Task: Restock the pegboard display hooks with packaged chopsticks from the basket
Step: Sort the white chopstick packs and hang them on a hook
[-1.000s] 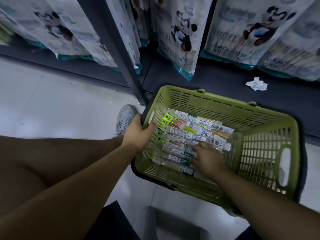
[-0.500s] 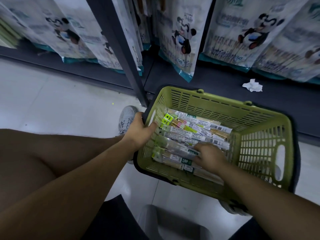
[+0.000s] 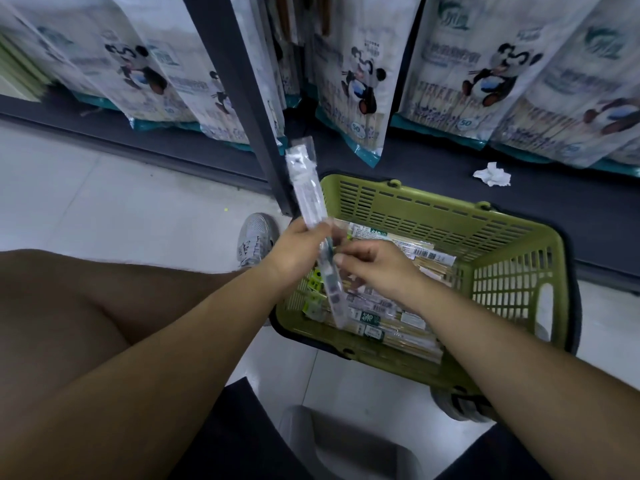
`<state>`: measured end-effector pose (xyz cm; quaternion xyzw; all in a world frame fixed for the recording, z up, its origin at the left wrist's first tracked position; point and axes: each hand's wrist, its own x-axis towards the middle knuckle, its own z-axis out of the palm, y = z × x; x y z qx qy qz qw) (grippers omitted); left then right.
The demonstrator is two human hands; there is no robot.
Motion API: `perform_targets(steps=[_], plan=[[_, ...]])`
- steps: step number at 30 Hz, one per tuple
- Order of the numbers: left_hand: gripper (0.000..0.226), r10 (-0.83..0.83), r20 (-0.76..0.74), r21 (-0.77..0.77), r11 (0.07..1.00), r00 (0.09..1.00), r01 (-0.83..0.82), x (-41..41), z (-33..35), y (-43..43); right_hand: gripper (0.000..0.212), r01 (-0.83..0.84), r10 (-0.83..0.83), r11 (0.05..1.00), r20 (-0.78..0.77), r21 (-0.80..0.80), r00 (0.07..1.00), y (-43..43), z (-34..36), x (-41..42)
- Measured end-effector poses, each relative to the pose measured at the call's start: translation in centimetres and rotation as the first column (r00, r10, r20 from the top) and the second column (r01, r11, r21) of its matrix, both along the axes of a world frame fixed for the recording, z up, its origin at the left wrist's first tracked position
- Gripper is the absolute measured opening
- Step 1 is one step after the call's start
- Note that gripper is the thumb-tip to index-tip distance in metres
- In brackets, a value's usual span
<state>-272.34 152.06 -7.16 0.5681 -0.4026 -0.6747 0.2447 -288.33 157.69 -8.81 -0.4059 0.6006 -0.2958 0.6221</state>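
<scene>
the left hand (image 3: 301, 247) has let go of the green basket (image 3: 519, 237) rim; with the right hand (image 3: 377, 271) it now grips one clear chopstick pack (image 3: 308, 188), lifted upright at centre frame, probably ready for hanging.

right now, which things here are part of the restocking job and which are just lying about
Job: held chopstick pack, gripped by the left hand; green basket with loose packs inside.
Lying about: crumpled tissue on the dark shelf base; hanging panda bags, other stock.
</scene>
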Motion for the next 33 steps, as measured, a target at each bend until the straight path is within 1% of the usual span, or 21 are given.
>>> perform_targets(steps=[1, 2, 3, 4, 5, 6, 8, 9, 10, 13, 16, 17, 20, 24, 29, 32, 33], plan=[[0.015, 0.055, -0.036, 0.020, 0.998, 0.998, -0.054, 0.4, -0.1, -0.3, 0.006, 0.020, -0.019, 0.999, -0.015, 0.044, 1.000, 0.4, -0.7, -0.2], [0.015, 0.086, -0.048, 0.029, 0.996, 0.995, -0.085, 0.8, -0.1, -0.8, 0.007, 0.002, 0.005, 0.998, -0.098, 0.068, 0.995, 1.1, -1.7, -0.7], [0.016, 0.109, -0.050, 0.038, 0.994, 0.993, -0.107, 1.3, -0.1, -1.1, 0.008, -0.077, 0.097, 0.993, -0.246, 0.087, 0.965, 1.9, -3.1, -1.3], [0.018, 0.130, -0.038, 0.041, 0.991, 0.991, -0.128, 1.9, -0.2, -1.4, 0.011, -0.195, 0.232, 0.972, -0.393, 0.132, 0.890, 2.8, -4.5, -2.0], [0.021, 0.147, -0.019, 0.041, 0.988, 0.989, -0.146, 2.3, -0.3, -1.6, 0.017, -0.306, 0.368, 0.930, -0.500, 0.205, 0.784, 3.9, -5.9, -2.6], [0.022, 0.157, 0.005, 0.040, 0.987, 0.988, -0.157, 2.7, -0.6, -1.7, 0.022, -0.383, 0.473, 0.881, -0.559, 0.277, 0.681, 4.9, -7.1, -3.1], [0.023, 0.151, 0.040, 0.042, 0.987, 0.988, -0.152, 2.9, -1.0, -1.6, 0.028, -0.456, 0.575, 0.813, -0.623, 0.361, 0.531, 6.4, -8.8, -3.6], [0.024, 0.139, 0.053, 0.034, 0.989, 0.989, -0.140, 3.0, -1.1, -1.5, 0.032, -0.477, 0.594, 0.795, -0.645, 0.376, 0.481, 6.8, -9.4, -3.6], [0.025, 0.127, 0.066, 0.018, 0.992, 0.990, -0.129, 2.9, -1.2, -1.5, 0.036, -0.489, 0.599, 0.787, -0.657, 0.377, 0.457, 7.0, -9.8, -3.6], [0.023, 0.098, 0.071, -0.005, 0.995, 0.993, -0.098, 2.7, -1.3, -1.4, 0.041, -0.522, 0.610, 0.770, -0.666, 0.367, 0.431, 7.1, -10.4, -3.5], [0.016, 0.077, 0.067, -0.003, 0.997, 0.995, -0.077, 2.4, -1.3, -1.4, 0.037, -0.562, 0.633, 0.733, -0.685, 0.382, 0.360, 7.0, -10.7, -3.4], [0.015, 0.075, 0.066, -0.005, 0.997, 0.995, -0.075, 2.4, -1.4, -1.4, 0.034, -0.565, 0.630, 0.732, -0.692, 0.380, 0.352, 7.0, -10.8, -3.3], [0.015, 0.077, 0.064, -0.002, 0.997, 0.995, -0.077, 2.3, -1.5, -1.6, 0.027, -0.567, 0.616, 0.740, -0.703, 0.362, 0.355, 7.2, -11.0, -3.3], [0.017, 0.072, 0.069, -0.008, 0.997, 0.995, -0.072, 2.3, -1.6, -1.5, 0.029, -0.555, 0.590, 0.764, -0.705, 0.329, 0.393, 6.9, -10.9, -3.9], [0.013, 0.060, 0.082, -0.013, 0.998, 0.995, -0.059, 2.2, -1.3, -1.5, 0.031, -0.561, 0.631, 0.735, -0.687, 0.381, 0.360, 6.8, -10.8, -4.0], [0.010, 0.057, 0.097, -0.029, 0.998, 0.994, -0.054, 2.1, -1.4, -1.5, 0.037, -0.550, 0.620, 0.752, -0.672, 0.364, 0.404, 6.5, -10.4, -4.3], [0.011, 0.056, 0.100, -0.035, 0.998, 0.993, -0.052, 2.1, -1.4, -1.6, 0.035, -0.552, 0.618, 0.754, -0.668, 0.356, 0.414, 6.4, -10.2, -4.5]])
